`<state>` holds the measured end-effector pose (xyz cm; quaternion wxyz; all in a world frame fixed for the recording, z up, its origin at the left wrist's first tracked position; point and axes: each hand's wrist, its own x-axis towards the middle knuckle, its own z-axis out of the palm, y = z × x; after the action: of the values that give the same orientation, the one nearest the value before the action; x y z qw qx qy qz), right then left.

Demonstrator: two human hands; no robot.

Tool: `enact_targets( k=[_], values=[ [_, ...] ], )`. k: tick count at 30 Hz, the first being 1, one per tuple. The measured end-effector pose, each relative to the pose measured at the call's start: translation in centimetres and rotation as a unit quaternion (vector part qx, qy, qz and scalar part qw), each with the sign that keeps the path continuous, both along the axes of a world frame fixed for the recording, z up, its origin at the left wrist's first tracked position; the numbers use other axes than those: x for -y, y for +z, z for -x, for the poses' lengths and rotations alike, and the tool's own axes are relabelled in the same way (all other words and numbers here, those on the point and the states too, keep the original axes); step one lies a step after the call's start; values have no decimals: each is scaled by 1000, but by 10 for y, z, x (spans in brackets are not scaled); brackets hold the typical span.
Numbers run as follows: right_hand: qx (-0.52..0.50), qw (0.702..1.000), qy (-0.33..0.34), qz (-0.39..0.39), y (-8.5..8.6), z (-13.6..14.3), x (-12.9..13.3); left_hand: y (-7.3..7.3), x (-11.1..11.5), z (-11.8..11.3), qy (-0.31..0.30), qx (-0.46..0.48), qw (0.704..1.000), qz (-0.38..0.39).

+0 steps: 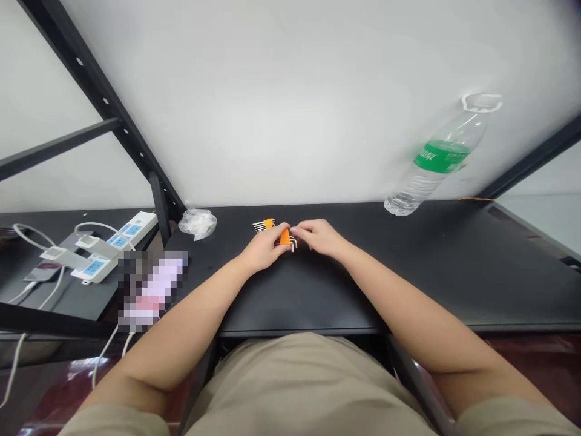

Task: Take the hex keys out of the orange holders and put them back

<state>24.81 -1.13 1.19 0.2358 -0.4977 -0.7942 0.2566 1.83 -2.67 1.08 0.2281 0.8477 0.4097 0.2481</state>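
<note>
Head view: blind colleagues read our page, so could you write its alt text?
A person's left hand grips an orange holder with bent metal rods over a black table, the right hand close beside it. Crumpled plastic lies to the left; a green-labelled bottle stands to the right.

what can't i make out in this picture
In the head view:
Small orange holder with bent metal rods: partly covered by the left hand.
Whatever the right hand may pinch: too small to tell.
Crumpled translucent plastic bag: folds obscure any contents.
Pinkish-lilac rectangular object: masked by pixelation.
Tan fabric left sleeve: cut off by the bottom edge.
</note>
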Motion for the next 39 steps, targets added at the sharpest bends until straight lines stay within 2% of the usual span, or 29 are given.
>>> enact_targets(
  k=[3, 8, 13, 18, 24, 27, 31, 39],
  values=[
    [107, 988, -60, -89, -1, -20, -13, -2, -2, 2, 23, -6, 1000, 9],
    [202, 975, -41, -76, -4, -45, -26, -4, -4, 3, 27, -5, 999, 24],
    [269, 960, -23, -69, -7, -33, -18, -4, -4, 3, 32, -13, 999, 18],
    [284, 956, -17, -78, -2, -23, -6, -3, -4, 3, 27, -23, 999, 17],
    [223, 971, 18, -88, 15, -21, -1, -3, -4, 3, 26, -19, 999, 16],
    [142, 986, 58, -72, 18, -17, 1, -2, -3, 3, 4, 0, 1000, 13],
    [-30, 995, 97, -3, 16, -11, 5, -1, -2, 3, -18, 22, 1000, 2],
    [-144, 975, 84, 150, 16, -9, 8, 0, -1, 3, -20, 19, 1000, -4]
  ],
)
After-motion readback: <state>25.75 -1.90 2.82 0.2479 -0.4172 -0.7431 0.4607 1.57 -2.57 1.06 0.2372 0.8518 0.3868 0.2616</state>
